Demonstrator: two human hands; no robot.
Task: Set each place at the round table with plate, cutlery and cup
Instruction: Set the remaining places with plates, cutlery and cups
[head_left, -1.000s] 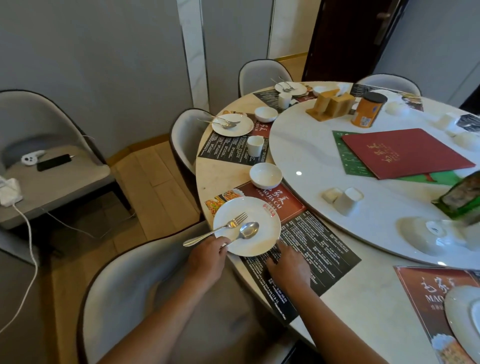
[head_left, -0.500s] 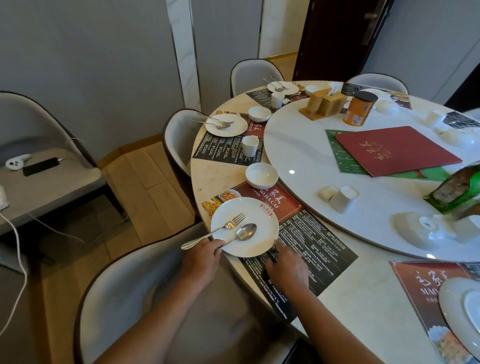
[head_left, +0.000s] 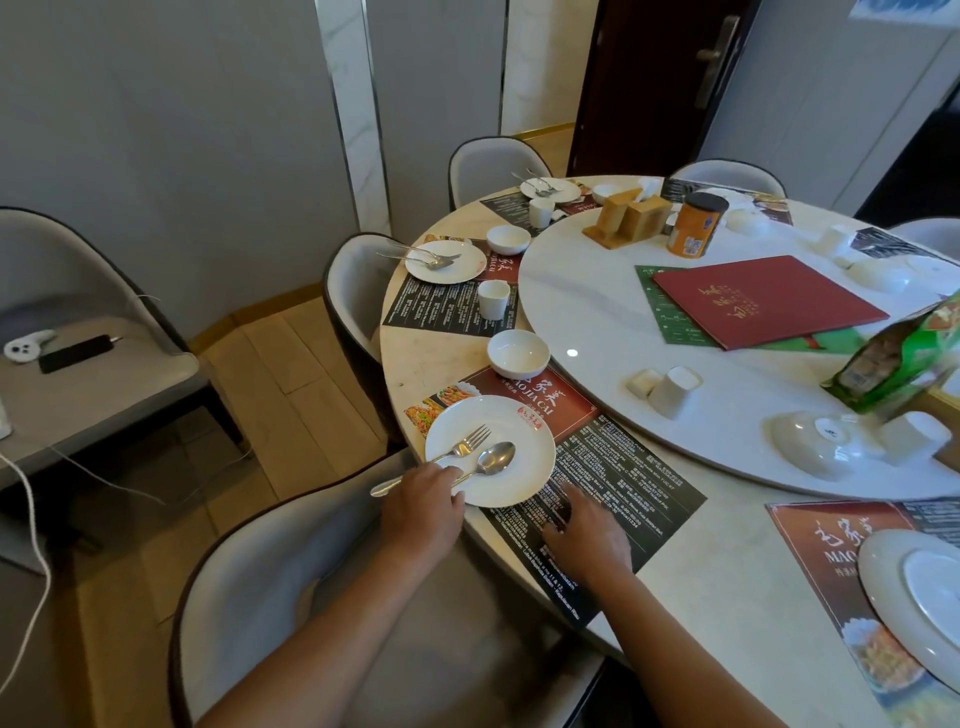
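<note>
1 plate (head_left: 511, 470), 1 fork (head_left: 457, 450), 1 spoon (head_left: 493, 459)

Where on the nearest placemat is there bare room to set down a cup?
Free: the placemat patch between plate, right hand and turntable rim. Crowded: its top left, where bowl, plate, fork and spoon sit.

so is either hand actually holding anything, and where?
Left hand grips the near rim of the plate, thumb on top. Right hand holds nothing, resting flat on the placemat.
</note>
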